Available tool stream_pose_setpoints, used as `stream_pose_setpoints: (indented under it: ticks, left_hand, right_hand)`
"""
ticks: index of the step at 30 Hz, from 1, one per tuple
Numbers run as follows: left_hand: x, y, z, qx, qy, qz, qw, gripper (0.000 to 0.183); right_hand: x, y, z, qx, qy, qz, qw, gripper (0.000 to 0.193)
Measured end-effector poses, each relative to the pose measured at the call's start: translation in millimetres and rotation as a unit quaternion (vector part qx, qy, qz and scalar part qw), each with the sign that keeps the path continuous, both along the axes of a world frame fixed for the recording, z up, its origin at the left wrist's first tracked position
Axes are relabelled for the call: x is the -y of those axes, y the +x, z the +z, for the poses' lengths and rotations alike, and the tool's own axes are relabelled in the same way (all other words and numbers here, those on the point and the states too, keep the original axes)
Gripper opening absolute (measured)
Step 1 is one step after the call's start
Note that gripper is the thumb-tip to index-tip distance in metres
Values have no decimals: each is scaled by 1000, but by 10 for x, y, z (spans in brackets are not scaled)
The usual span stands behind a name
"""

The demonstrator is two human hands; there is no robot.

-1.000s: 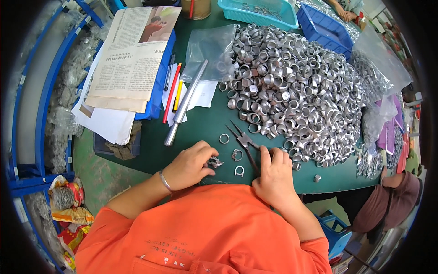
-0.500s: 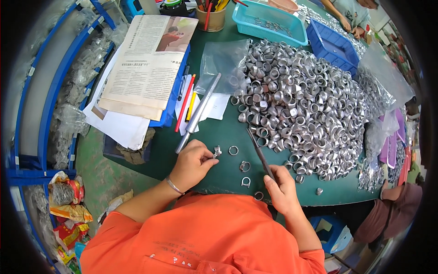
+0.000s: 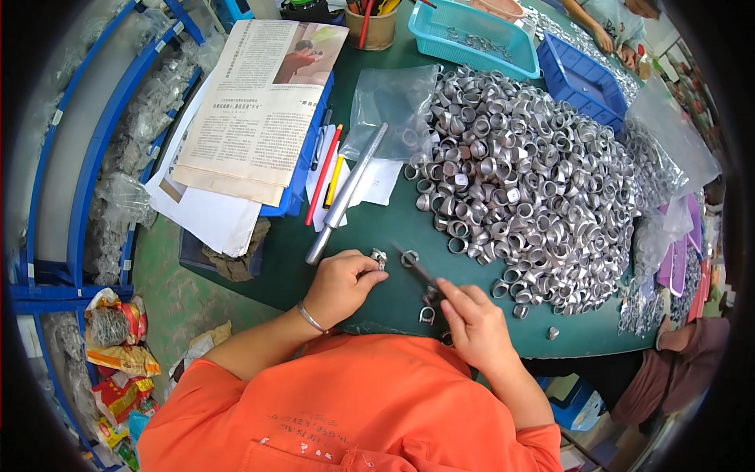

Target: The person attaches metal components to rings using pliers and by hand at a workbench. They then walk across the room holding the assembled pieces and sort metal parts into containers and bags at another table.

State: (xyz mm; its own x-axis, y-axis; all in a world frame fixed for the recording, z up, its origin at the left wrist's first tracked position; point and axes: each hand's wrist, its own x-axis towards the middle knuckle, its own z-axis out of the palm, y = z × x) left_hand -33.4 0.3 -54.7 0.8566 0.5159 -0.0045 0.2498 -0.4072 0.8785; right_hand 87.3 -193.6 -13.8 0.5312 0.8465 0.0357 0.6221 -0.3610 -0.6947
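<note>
Between the thumb and fingers of my left hand (image 3: 342,287) is a small silvery metal ring (image 3: 380,257), held just above the green table. My right hand (image 3: 477,324) is closed round a slim dark file (image 3: 425,274), blurred by motion. The file's far end crosses a loose ring (image 3: 410,258) lying on the table; whether they touch I cannot tell. Below the file a D-shaped ring (image 3: 426,315) lies flat, and another ring beside it is partly hidden by the file and my right hand.
A large heap of metal rings (image 3: 535,189) covers the right of the table. To the left lie a tapered metal rod (image 3: 347,193), red and yellow pens and a newspaper (image 3: 244,118). Turquoise (image 3: 472,35) and blue baskets (image 3: 580,79) stand behind; a co-worker's hands show far right.
My right hand has swung the file leftward, toward my left hand, over the loose rings. My left hand has shifted slightly right, still holding its ring.
</note>
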Motion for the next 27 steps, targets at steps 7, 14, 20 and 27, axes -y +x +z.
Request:
stream_pose_setpoints:
  ticks: [7, 14, 20, 27]
  left_hand:
    - [24, 7, 37, 6, -2, 14, 1000, 9]
    - [-7, -4, -2, 9, -25, 0, 1000, 8]
    - [-35, 2, 34, 8, -74, -22, 997, 5]
    - [-56, 20, 5, 13, 18, -52, 998, 8]
  right_hand:
    - [-56, -15, 120, -26, 58, 47, 997, 28]
    - [-58, 19, 105, -19, 86, 17, 996, 30]
    - [-67, 13, 75, 2, -39, -11, 999, 30]
    - [-60, 3, 97, -7, 4, -10, 1000, 30]
